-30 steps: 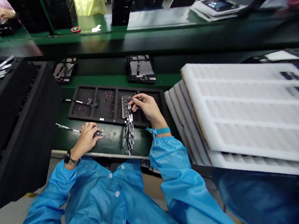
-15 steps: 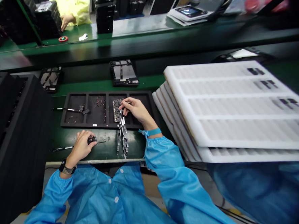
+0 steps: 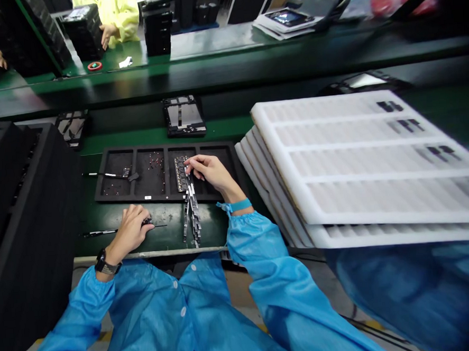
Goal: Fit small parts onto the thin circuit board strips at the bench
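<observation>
Black tray (image 3: 166,174): it lies on the green counter (image 3: 215,221) and has box-shaped parts.
Left hand (image 3: 132,227): it is in front of the tray, near its left end. Its grip is closed on a small dark part (image 3: 147,221), between finger and thumb.
Dark strip (image 3: 99,233): it lies on the counter in front of the tray, left of that hand.
Right hand (image 3: 206,172): it is over the tray, with bent fingers by the boards. I cannot tell if its grip pinches one.
Boards (image 3: 180,179): they sit in a row in the tray's third part from the left.
Shiny strips (image 3: 196,215): they hang over the tray's front edge, onto the counter.
Red bits (image 3: 154,162): they are in the tray's second part.
White foam stack (image 3: 360,157): it is right of the tray.
</observation>
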A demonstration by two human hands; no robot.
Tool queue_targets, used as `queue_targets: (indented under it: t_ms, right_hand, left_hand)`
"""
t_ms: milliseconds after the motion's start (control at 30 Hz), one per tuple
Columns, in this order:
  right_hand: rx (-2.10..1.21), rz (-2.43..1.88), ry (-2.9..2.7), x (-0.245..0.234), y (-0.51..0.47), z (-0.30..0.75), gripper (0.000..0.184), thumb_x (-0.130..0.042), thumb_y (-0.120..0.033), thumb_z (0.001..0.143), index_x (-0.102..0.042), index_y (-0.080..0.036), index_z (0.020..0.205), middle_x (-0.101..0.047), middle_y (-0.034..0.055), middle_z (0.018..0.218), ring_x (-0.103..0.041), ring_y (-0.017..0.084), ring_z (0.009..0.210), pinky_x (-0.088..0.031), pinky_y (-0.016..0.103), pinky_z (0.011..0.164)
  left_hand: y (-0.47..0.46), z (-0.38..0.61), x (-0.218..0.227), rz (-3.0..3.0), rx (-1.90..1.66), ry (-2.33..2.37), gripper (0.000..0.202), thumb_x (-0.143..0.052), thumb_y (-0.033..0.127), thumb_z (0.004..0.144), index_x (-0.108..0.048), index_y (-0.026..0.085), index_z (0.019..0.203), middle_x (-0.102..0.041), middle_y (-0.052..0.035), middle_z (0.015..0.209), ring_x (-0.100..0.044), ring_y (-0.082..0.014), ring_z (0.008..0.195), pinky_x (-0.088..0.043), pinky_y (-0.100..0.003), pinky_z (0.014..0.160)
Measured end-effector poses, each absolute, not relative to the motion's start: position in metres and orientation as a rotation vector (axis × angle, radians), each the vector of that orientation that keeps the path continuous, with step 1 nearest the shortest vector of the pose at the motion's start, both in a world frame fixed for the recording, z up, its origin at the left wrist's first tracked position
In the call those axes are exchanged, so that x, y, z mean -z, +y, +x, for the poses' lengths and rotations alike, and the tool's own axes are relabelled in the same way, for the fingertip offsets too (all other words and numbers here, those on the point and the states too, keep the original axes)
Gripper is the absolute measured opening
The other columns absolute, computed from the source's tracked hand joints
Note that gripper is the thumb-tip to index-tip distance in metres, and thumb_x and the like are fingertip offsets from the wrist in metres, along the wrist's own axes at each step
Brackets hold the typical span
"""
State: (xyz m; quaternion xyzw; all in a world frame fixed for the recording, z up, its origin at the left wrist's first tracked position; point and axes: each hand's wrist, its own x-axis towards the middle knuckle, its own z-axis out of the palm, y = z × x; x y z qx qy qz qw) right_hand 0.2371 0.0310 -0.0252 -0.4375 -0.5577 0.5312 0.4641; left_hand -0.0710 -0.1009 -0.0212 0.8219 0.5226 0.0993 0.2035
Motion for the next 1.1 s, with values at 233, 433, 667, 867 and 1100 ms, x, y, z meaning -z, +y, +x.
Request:
queue_targets:
  t_ms: [233,433,667,867,1100]
  right_hand:
    - [-1.411,-1.050,-1.237,0.025,0.032,0.238,0.027,-0.076,-0.042,0.088,-0.058,-0.023,0.089,-0.078,0.0035,0.081,-0.052,0.010,0.055,-0.033,0.021,0.047]
    - [-1.406,-1.015,-1.241,0.027,0.033,0.235,0.039,-0.085,-0.052,0.081,-0.062,-0.021,0.086,-0.080,0.0076,0.088,-0.058,0.011,0.054,-0.039,0.022,0.044]
    - [-1.381,-1.022,-1.312,0.022,0.031,0.231,0.042,-0.087,-0.056,0.078,-0.068,-0.018,0.081,-0.080,0.0090,0.083,-0.058,0.011,0.048,-0.037,0.022,0.039]
    - [-1.338,-1.018,-1.396,0.016,0.025,0.227,0.039,-0.084,-0.055,0.081,-0.070,-0.019,0.077,-0.079,0.0066,0.080,-0.055,0.010,0.044,-0.037,0.024,0.040]
    - [-1.419,-0.985,-1.412,0.013,0.018,0.219,0.037,-0.082,-0.054,0.083,-0.073,-0.018,0.080,-0.078,0.0056,0.079,-0.052,0.009,0.046,-0.038,0.024,0.043]
  left_hand:
    - [-0.102,-0.072,0.022,2.329,-0.256,1.459,0.011,-0.069,0.025,0.096,-0.058,0.024,0.095,-0.066,-0.0073,0.107,-0.054,-0.0301,0.107,-0.041,-0.044,0.090]
    - [-0.100,-0.073,0.022,2.318,-0.250,1.456,0.009,-0.070,0.025,0.095,-0.061,0.024,0.092,-0.067,-0.0077,0.108,-0.054,-0.0302,0.108,-0.041,-0.046,0.091]
    - [-0.103,-0.070,0.020,2.330,-0.304,1.463,0.013,-0.069,0.023,0.095,-0.060,0.023,0.086,-0.067,-0.0072,0.105,-0.055,-0.0294,0.108,-0.042,-0.044,0.091]
    - [-0.103,-0.072,0.004,2.175,-0.578,1.456,0.013,-0.067,0.027,0.095,-0.064,0.023,0.083,-0.070,-0.0081,0.110,-0.059,-0.0296,0.113,-0.044,-0.047,0.100]
    - [-0.091,-0.063,-0.049,1.681,-0.752,1.341,0.030,-0.058,0.048,0.098,-0.068,0.023,0.086,-0.067,-0.0028,0.082,-0.061,-0.0209,0.080,-0.049,-0.033,0.076]
